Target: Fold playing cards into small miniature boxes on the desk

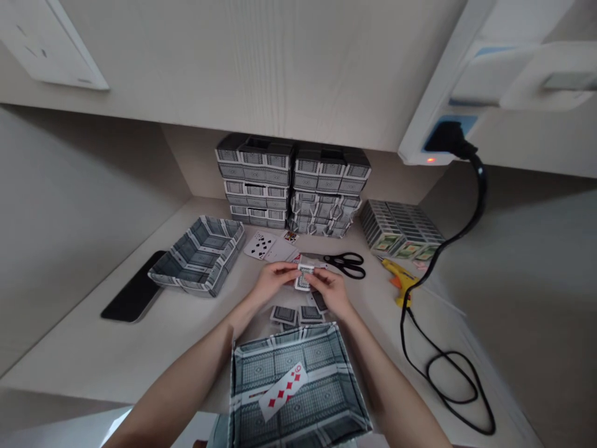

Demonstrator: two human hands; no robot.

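A small folded playing card [305, 277] with a grey patterned back is held between my two hands, over the middle of the desk. My left hand [275, 278] pinches its left side, and my right hand [330, 287] pinches its right side. Just below them lie several grey-backed card pieces [284, 315]. Nearest to me is an open tray made of cards [317, 356], with a cut strip of a diamond card [283, 392] inside it. Beyond my hands, loose cards [259, 244] lie face up.
Black-handled scissors [347, 264] and a yellow glue gun [400, 280] lie right. A black cable [459, 236] hangs down and coils there. Another card tray [198, 256] and a phone [134, 289] are left. Stacked card boxes [259, 180] and card decks [401, 230] stand behind.
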